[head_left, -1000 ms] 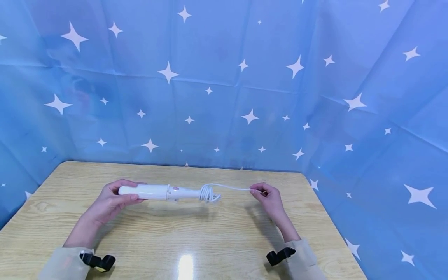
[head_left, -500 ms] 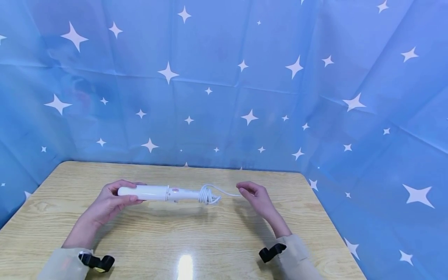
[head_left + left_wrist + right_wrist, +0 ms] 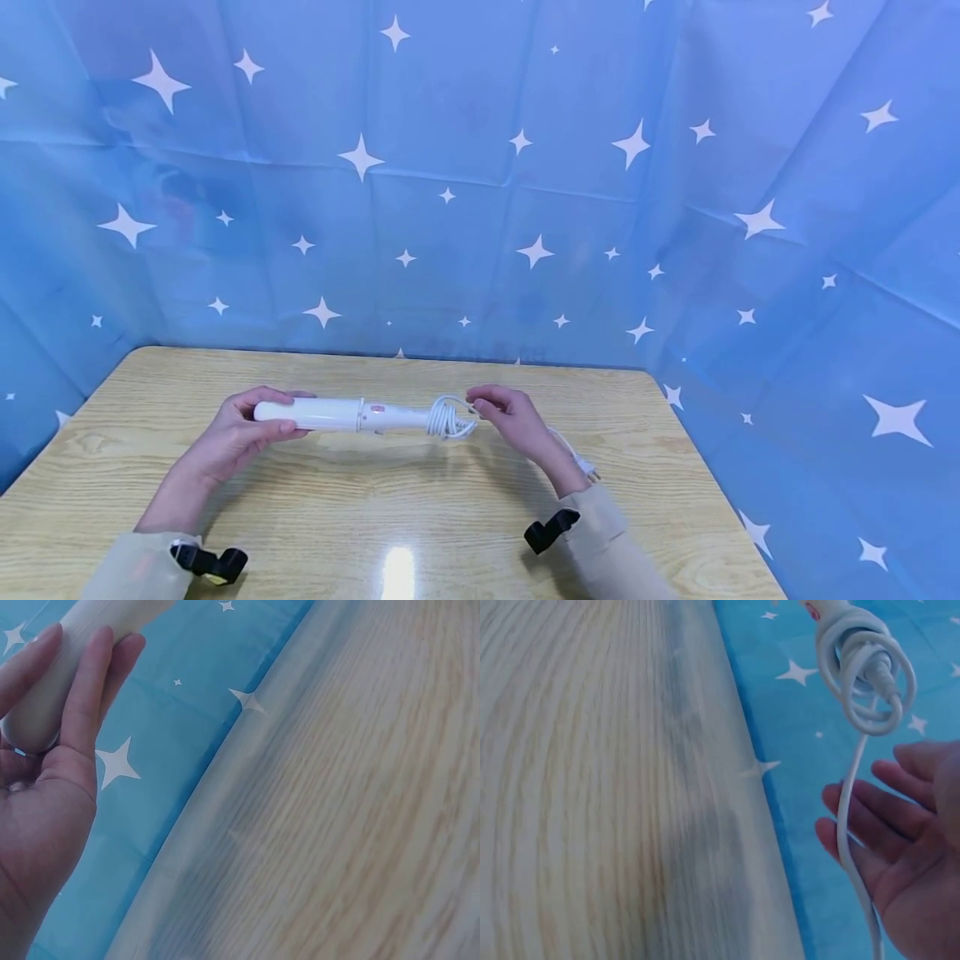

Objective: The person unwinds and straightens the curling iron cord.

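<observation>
My left hand (image 3: pixel 236 433) grips the thick round end of a white corded wand appliance (image 3: pixel 322 413), fingers and thumb around it; the left wrist view shows this white barrel (image 3: pixel 52 697) held too. The wand lies level above the table, its thin end pointing right. Around that end a white cord (image 3: pixel 450 418) is wound in loops. Right beside the loops is my right hand (image 3: pixel 521 425). In the right wrist view its fingers (image 3: pixel 877 814) are loosely spread, and the cord (image 3: pixel 845 817) runs down across them without being pinched. The cord's plug (image 3: pixel 587 468) hangs beside the right wrist.
A light wood-grain table (image 3: pixel 360 533) lies beneath both hands. Blue cloth with white stars (image 3: pixel 450 225) stands behind it and along the right side. Black wrist cameras (image 3: pixel 208 560) sit on both sleeves.
My right hand has moved left along the cord to the coil; earlier it held the cord pulled out to the right. The plug has come into view. The left hand and wand stay put.
</observation>
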Motion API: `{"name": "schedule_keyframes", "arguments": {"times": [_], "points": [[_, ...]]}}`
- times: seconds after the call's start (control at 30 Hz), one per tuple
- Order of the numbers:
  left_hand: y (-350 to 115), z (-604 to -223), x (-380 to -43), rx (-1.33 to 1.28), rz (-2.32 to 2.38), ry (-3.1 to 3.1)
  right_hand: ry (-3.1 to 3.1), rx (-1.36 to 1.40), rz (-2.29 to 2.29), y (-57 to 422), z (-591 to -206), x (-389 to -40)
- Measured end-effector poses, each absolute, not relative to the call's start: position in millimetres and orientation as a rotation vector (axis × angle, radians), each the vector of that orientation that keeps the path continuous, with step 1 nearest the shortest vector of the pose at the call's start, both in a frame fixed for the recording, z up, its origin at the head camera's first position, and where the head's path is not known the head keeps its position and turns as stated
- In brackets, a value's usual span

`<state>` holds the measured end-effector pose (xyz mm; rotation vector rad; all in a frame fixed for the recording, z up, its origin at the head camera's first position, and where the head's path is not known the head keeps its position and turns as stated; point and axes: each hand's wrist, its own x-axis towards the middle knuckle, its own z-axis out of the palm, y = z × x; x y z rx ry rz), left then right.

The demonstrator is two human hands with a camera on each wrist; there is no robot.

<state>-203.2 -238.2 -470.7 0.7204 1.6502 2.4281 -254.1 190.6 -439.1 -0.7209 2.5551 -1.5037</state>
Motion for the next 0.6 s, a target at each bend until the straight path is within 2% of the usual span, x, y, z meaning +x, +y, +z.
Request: {"name": "schedule_keyframes", "arguments": {"times": [0.6], "points": [[-238.6,-473.6,-202.7,0.706,2.44,1.629,2.603,-0.703,-1.372,194.5,-443.2,-250.1]]}}
